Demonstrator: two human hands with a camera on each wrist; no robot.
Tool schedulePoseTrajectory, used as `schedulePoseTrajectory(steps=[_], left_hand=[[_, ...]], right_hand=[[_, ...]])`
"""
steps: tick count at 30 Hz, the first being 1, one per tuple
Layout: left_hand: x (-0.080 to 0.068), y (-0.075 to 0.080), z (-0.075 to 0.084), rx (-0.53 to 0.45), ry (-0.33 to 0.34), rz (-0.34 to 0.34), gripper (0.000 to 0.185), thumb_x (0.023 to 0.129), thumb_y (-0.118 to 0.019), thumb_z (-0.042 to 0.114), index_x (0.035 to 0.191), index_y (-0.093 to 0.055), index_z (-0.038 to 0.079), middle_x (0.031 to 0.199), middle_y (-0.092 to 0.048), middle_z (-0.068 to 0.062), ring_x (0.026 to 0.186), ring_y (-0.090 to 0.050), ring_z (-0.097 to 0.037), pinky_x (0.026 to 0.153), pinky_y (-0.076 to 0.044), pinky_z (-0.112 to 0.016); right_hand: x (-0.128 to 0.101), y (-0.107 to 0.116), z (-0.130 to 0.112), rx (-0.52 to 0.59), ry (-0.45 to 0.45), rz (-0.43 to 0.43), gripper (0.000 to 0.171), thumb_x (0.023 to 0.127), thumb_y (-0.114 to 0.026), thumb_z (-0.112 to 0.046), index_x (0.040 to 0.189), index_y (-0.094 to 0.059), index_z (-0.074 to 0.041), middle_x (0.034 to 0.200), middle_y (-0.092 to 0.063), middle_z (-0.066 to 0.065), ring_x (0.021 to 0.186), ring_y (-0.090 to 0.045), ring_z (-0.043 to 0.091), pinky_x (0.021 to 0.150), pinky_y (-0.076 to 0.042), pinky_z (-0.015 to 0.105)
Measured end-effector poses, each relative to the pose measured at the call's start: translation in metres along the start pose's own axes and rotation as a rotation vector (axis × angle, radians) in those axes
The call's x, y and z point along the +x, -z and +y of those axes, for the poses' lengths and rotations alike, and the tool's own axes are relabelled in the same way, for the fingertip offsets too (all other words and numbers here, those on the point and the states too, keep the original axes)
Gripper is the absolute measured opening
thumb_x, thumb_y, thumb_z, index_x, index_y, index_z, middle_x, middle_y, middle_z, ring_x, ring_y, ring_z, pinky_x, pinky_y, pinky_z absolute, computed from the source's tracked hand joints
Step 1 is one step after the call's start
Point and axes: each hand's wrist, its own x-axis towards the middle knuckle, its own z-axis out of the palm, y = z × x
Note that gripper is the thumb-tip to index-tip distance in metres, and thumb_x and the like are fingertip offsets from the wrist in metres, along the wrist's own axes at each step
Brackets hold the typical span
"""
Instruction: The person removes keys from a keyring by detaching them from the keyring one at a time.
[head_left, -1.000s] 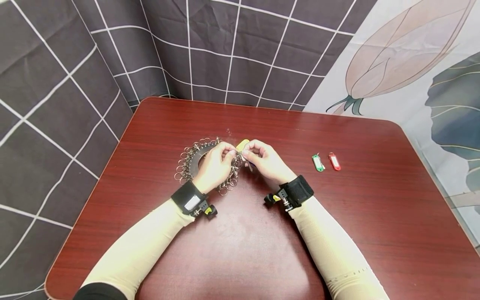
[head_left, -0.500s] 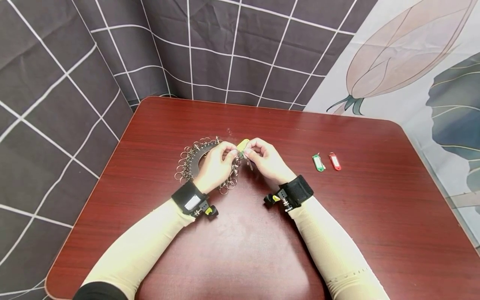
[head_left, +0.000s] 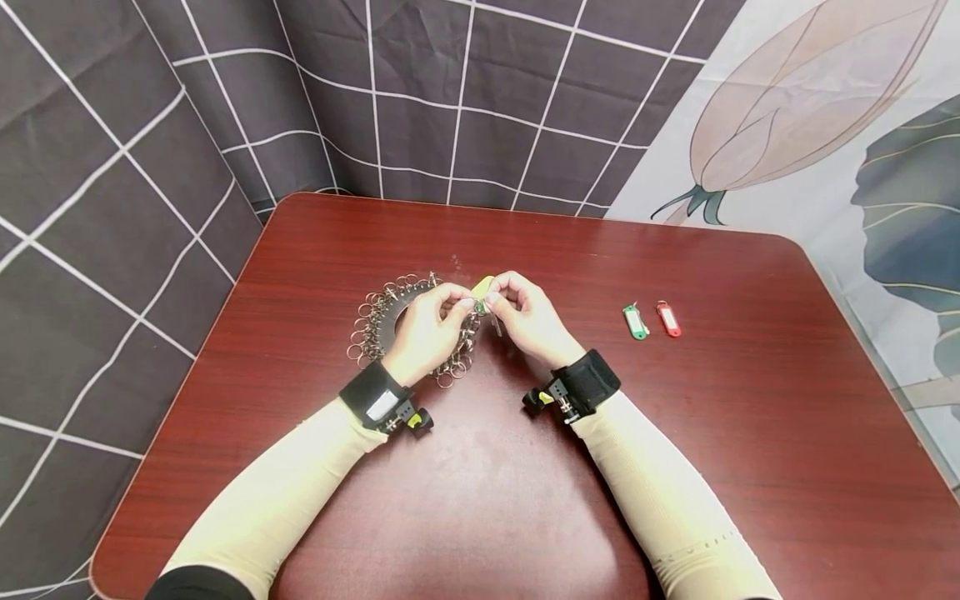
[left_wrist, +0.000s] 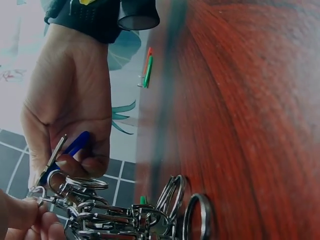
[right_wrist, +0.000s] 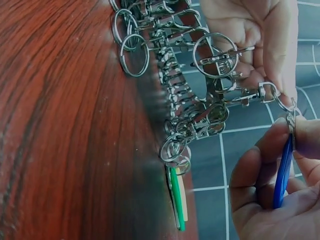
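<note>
Nearest, two forearms in cream sleeves reach forward over the dark red table [head_left: 480, 500], each wrist strapped with a black band. The hands meet above the middle of the tabletop. The left hand [head_left: 427, 333] has its fingers curled, thumb and forefinger pinching a small metal clasp [right_wrist: 250, 97] that hangs off the black key organizer ring [head_left: 382, 321] — a flat disc edged all round with split rings and swivel clips, lying on the table under and just beyond that hand. The right hand [head_left: 528, 321] is closed too, fingers wrapped round a blue key tag [right_wrist: 282, 170] and pinching its little split ring right against the end of the clasp; a thin metal key blade [left_wrist: 52, 157] sticks out of the same grip. A yellowish tag [head_left: 482, 289] peeks up between the two hands.

Further off to the right, well apart from the hands, a green key tag [head_left: 634, 322] and a red key tag [head_left: 668, 319] lie side by side on the wood.

Beyond the table's far edge hangs a dark checked cloth [head_left: 450, 92] — and, to the right, a pale cloth printed with a flower bud [head_left: 795, 108].
</note>
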Motion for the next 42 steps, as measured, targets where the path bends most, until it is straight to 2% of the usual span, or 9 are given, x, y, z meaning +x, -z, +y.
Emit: schedulePoseTrajectory(steps=[4, 7, 12, 15, 17, 23, 28, 36, 42], left_hand=[[0.0, -0.001, 0.0, 0.013, 0.032, -0.054, 0.016, 0.095, -0.059, 0.011, 0.109, -0.065, 0.004, 0.093, -0.066, -0.006, 0.085, -0.061, -0.017, 0.077, -0.051, -0.03], [0.001, -0.003, -0.003, 0.037, 0.049, -0.101, 0.015, 0.095, -0.059, 0.011, 0.108, -0.064, 0.005, 0.091, -0.062, -0.005, 0.082, -0.059, -0.016, 0.076, -0.05, -0.028], [0.002, -0.003, -0.006, 0.058, 0.068, -0.14, 0.012, 0.095, -0.059, 0.013, 0.105, -0.062, 0.007, 0.09, -0.061, -0.003, 0.081, -0.059, -0.015, 0.075, -0.05, -0.028], [0.002, -0.003, -0.006, 0.064, 0.08, -0.127, 0.011, 0.095, -0.059, 0.014, 0.105, -0.062, 0.009, 0.091, -0.061, -0.002, 0.081, -0.059, -0.015, 0.075, -0.05, -0.029], [0.001, -0.003, -0.007, 0.058, 0.088, -0.11, 0.011, 0.095, -0.059, 0.014, 0.105, -0.062, 0.009, 0.093, -0.062, -0.002, 0.082, -0.06, -0.016, 0.076, -0.05, -0.03], [0.001, -0.004, -0.008, 0.001, 0.072, -0.05, 0.01, 0.095, -0.058, 0.009, 0.104, -0.059, 0.006, 0.096, -0.062, -0.006, 0.087, -0.061, -0.018, 0.081, -0.051, -0.031], [0.002, -0.003, -0.008, -0.046, 0.05, -0.011, 0.01, 0.096, -0.055, 0.009, 0.106, -0.059, 0.006, 0.094, -0.06, -0.005, 0.085, -0.059, -0.017, 0.078, -0.05, -0.03], [0.002, -0.003, -0.008, -0.055, 0.039, -0.001, 0.013, 0.099, -0.053, 0.011, 0.108, -0.061, 0.007, 0.093, -0.06, -0.005, 0.081, -0.058, -0.016, 0.07, -0.049, -0.031], [0.001, -0.003, -0.007, -0.042, 0.034, -0.007, 0.014, 0.099, -0.053, 0.012, 0.109, -0.062, 0.008, 0.091, -0.061, -0.005, 0.079, -0.058, -0.016, 0.067, -0.048, -0.032]], right_hand=[[0.002, 0.0, 0.005, 0.034, -0.009, 0.008, 0.004, 0.094, -0.05, 0.008, 0.097, -0.052, 0.008, 0.083, -0.053, 0.031, 0.059, -0.049, 0.018, 0.052, -0.041, 0.022], [0.005, 0.0, 0.018, 0.055, -0.002, 0.015, 0.004, 0.095, -0.051, 0.006, 0.098, -0.054, 0.004, 0.085, -0.054, 0.03, 0.06, -0.05, 0.013, 0.052, -0.041, 0.021], [0.007, 0.001, 0.025, 0.106, -0.004, 0.028, 0.005, 0.097, -0.053, 0.001, 0.099, -0.053, 0.005, 0.085, -0.055, 0.027, 0.062, -0.053, 0.028, 0.053, -0.044, 0.023], [0.007, 0.001, 0.026, 0.139, -0.033, 0.03, 0.01, 0.097, -0.053, -0.002, 0.102, -0.051, 0.007, 0.088, -0.054, 0.03, 0.065, -0.053, 0.035, 0.053, -0.045, 0.024], [0.007, 0.001, 0.026, 0.149, -0.056, 0.022, 0.012, 0.098, -0.053, -0.003, 0.103, -0.051, 0.007, 0.089, -0.054, 0.031, 0.065, -0.055, 0.035, 0.054, -0.045, 0.024], [0.007, 0.0, 0.03, 0.172, -0.102, -0.019, 0.013, 0.097, -0.055, -0.005, 0.104, -0.052, 0.005, 0.086, -0.059, 0.02, 0.064, -0.06, 0.022, 0.057, -0.045, 0.024], [0.008, -0.001, 0.031, 0.214, -0.151, -0.048, 0.014, 0.094, -0.062, -0.005, 0.102, -0.053, 0.002, 0.087, -0.06, 0.011, 0.067, -0.061, 0.015, 0.064, -0.052, 0.028], [0.006, 0.002, 0.029, 0.071, -0.159, -0.097, 0.013, 0.091, -0.064, -0.006, 0.099, -0.056, -0.001, 0.081, -0.06, 0.008, 0.068, -0.059, 0.013, 0.067, -0.055, 0.034], [0.006, 0.001, 0.029, 0.097, -0.154, -0.064, 0.011, 0.089, -0.062, -0.002, 0.098, -0.055, -0.002, 0.082, -0.06, 0.005, 0.067, -0.058, 0.011, 0.064, -0.052, 0.029]])
